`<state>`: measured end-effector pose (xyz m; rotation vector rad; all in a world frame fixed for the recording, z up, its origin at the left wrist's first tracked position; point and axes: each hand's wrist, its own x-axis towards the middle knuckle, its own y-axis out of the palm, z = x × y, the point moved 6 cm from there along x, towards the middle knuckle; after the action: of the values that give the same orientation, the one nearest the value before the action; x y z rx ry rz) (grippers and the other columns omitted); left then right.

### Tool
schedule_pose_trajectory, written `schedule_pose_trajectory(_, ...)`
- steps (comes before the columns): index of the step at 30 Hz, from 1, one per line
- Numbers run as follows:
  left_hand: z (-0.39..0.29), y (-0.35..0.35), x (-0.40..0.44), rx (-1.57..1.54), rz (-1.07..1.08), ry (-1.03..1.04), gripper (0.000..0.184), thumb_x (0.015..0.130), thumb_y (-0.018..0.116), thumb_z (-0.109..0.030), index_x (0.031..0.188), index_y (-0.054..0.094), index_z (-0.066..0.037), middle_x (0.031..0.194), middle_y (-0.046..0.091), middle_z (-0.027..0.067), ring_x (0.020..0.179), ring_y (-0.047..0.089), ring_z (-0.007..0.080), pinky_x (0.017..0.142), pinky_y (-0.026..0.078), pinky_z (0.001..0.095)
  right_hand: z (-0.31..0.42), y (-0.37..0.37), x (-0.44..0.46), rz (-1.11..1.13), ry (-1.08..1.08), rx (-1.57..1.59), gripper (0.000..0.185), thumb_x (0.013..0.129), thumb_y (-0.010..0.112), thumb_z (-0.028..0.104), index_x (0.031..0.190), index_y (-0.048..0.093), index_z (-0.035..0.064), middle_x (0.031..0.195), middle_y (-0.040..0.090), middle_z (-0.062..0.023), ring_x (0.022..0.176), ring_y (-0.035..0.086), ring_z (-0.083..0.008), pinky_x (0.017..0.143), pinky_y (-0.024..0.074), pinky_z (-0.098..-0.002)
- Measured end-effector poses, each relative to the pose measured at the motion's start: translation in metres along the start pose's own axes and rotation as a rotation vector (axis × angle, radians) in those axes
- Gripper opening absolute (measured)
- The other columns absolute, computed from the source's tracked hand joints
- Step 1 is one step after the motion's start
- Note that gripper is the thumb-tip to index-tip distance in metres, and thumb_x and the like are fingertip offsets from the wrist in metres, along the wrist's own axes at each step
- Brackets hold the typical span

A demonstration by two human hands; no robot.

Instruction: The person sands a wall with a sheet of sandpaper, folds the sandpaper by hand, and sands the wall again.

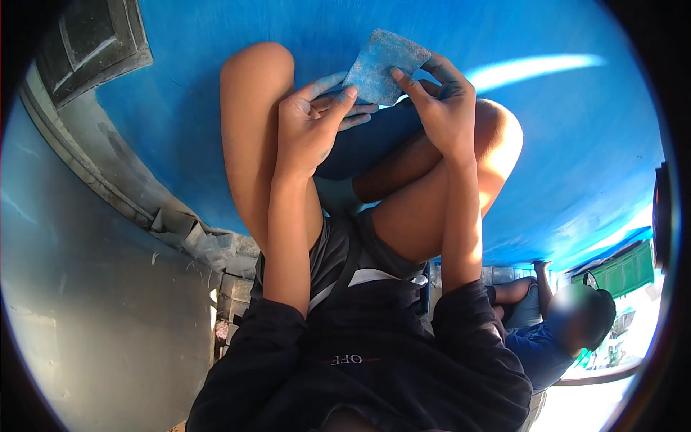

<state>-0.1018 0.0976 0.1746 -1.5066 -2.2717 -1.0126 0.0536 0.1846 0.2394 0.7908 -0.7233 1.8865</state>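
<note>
A square piece of sandpaper (385, 61), its face worn and smeared with blue, is held up above my knees. My right hand (448, 108) grips its right side, thumb on the near face and fingers behind. At the lower left corner, my left hand (313, 126) pinches the sheet with its thumb on the edge and its index finger partly behind. The other left fingers stretch out below the sheet. Blue dust coats the fingers of both hands.
A blue painted surface (576, 158) spreads before me, with a bright streak of sunlight. A dark framed panel (93, 43) is at the upper left, and a smooth grey surface (93, 288) lies along the left. Another person (540, 349) in a cap sits at the lower right.
</note>
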Motion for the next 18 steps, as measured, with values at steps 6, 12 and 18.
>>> schedule_pose_trajectory(6,-0.003,0.002,-0.003,0.037,0.001,0.006,0.038,0.099,0.068,-0.013,0.123,0.057,0.014,0.107,0.071,0.0257,0.098,0.074,0.0348,0.086,0.063,0.0441,0.006,0.006,-0.004,0.106,-0.157,-0.1,0.029,0.092,0.066,-0.001,0.119,0.074,0.0046,0.115,0.073,-0.0128,0.09,0.069,-0.0144,0.074,0.0552,-0.0238)
schedule_pose_trajectory(12,-0.001,-0.008,0.0,-0.149,-0.027,-0.071,0.045,0.103,0.063,-0.028,0.121,0.059,0.013,0.106,0.071,0.0265,0.098,0.074,0.0345,0.084,0.064,0.0421,0.007,0.014,-0.007,0.246,-0.166,-0.124,0.043,0.085,0.055,-0.011,0.116,0.077,0.0094,0.121,0.071,-0.0162,0.101,0.071,-0.0204,0.083,0.0573,-0.0316)
schedule_pose_trajectory(18,-0.002,0.001,-0.001,-0.04,-0.011,-0.025,0.043,0.097,0.072,-0.023,0.121,0.061,0.011,0.105,0.071,0.021,0.101,0.073,0.0286,0.085,0.064,0.0404,0.006,0.017,-0.009,0.284,-0.243,-0.231,0.045,0.082,0.054,-0.012,0.11,0.079,0.0114,0.121,0.072,-0.0192,0.104,0.072,-0.0303,0.087,0.0568,-0.0331)
